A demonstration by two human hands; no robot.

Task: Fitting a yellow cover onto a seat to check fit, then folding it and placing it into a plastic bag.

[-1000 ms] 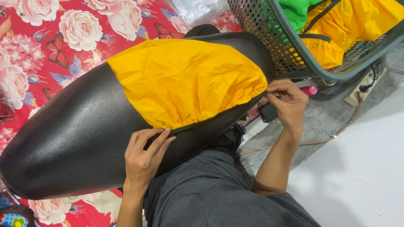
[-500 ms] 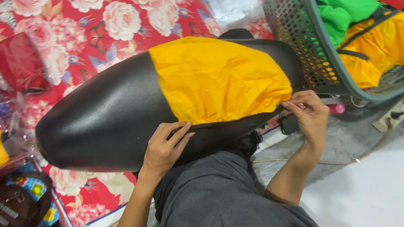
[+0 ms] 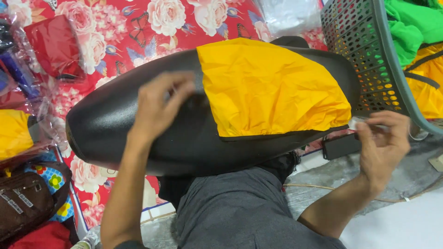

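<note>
Red rose-print floor mat (image 3: 115,27), grey concrete floor (image 3: 323,184), green perforated plastic basket (image 3: 369,55) at right.

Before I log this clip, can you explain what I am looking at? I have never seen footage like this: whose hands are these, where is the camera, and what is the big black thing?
The camera sits on a person's head and looks down, so both arms reaching up from the bottom edge belong to that person. No machine is involved. The big black thing is a motorcycle seat resting across the person's lap in grey trousers. A yellow fabric cover with a dark hem is pulled over part of it. The left hand is blurred above the bare black part, close to the cover's edge; I cannot tell whether it touches. The right hand pinches something small and pale at the cover's lower corner. Underneath lies a red floral mat. A green perforated basket holding green and yellow fabric stands at upper right, and bagged items lie at left.
</note>
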